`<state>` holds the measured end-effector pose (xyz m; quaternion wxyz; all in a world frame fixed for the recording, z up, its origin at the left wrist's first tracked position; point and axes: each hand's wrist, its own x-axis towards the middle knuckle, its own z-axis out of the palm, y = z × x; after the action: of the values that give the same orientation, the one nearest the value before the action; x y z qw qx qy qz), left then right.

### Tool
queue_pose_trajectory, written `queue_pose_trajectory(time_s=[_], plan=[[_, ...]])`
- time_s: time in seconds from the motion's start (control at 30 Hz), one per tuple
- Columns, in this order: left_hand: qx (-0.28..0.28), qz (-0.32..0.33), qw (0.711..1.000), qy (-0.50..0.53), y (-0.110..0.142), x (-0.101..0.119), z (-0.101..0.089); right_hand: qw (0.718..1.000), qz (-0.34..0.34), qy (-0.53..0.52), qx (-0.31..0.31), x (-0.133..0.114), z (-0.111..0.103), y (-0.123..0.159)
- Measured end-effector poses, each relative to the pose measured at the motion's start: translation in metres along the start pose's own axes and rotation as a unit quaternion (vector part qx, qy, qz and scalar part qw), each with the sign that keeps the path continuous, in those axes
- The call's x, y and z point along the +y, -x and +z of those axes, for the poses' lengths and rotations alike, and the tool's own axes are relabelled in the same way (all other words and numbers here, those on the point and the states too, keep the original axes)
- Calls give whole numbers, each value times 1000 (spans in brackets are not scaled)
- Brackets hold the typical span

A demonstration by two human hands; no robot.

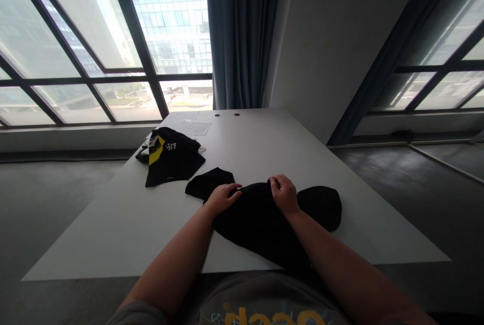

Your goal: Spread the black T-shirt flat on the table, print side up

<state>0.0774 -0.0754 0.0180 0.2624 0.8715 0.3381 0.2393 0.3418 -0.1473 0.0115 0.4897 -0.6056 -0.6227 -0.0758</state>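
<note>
While black cloth (257, 224) lies on the table (113, 244), both hands (223, 199) (285, 196) pinch its far edge.

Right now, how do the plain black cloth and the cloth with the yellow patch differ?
Look: the plain black cloth shows no print; the patterned cloth bears yellow and white markings. State: the left hand and right hand grip the plain black cloth; neither touches the patterned cloth. Place: the plain black cloth lies nearer the person, the patterned cloth farther off, to the left. Both are black and rest on the white table.
</note>
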Motion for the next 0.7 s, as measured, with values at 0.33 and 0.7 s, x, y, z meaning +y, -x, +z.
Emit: queue_pose_trajectory(time_s=[0.33,0.7], plan=[[10,-6,1000,-16,1,2,-1,1000,-10,-12,22,-2,-2,-2],[2,16,1000,2,3,3,-4,985,112,53,-123,5,10,2]])
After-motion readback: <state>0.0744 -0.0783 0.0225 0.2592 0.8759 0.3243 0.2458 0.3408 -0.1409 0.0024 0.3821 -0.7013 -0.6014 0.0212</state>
